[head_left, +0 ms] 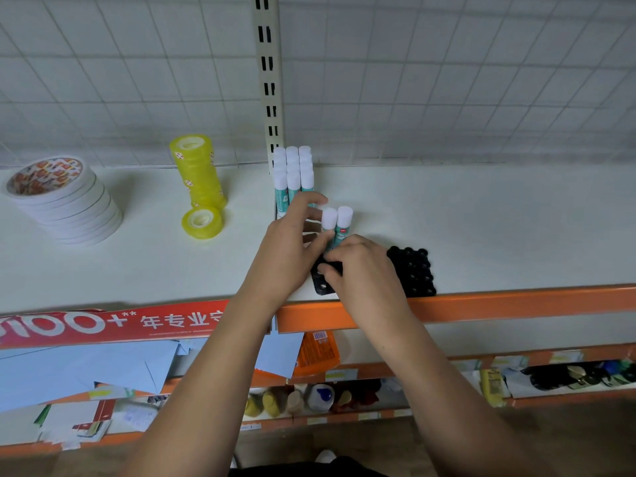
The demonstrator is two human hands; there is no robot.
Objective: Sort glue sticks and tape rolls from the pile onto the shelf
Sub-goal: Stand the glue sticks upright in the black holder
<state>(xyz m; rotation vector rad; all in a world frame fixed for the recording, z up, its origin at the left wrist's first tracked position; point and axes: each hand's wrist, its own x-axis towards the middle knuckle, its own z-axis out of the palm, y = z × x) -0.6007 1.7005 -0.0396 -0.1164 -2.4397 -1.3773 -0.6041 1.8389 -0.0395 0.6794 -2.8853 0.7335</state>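
Observation:
Two glue sticks [339,220] with white caps and teal bodies stand upright above a black holed tray [414,271] near the shelf's front edge. My left hand [292,246] pinches the left stick with thumb and fingers. My right hand [361,270] curls over the tray's left part at the sticks' base; what its fingers grip is hidden. A block of several upright glue sticks [293,173] stands by the slotted post. A tall stack of yellow tape rolls [198,170] has one loose yellow roll [202,222] in front. White tape rolls [63,197] are stacked at far left.
The white shelf [481,218] has an orange front rail [516,304] and a wire grid back wall. A red banner hangs at lower left. Lower shelves hold blue envelopes, an orange packet, glue bottles and small stationery.

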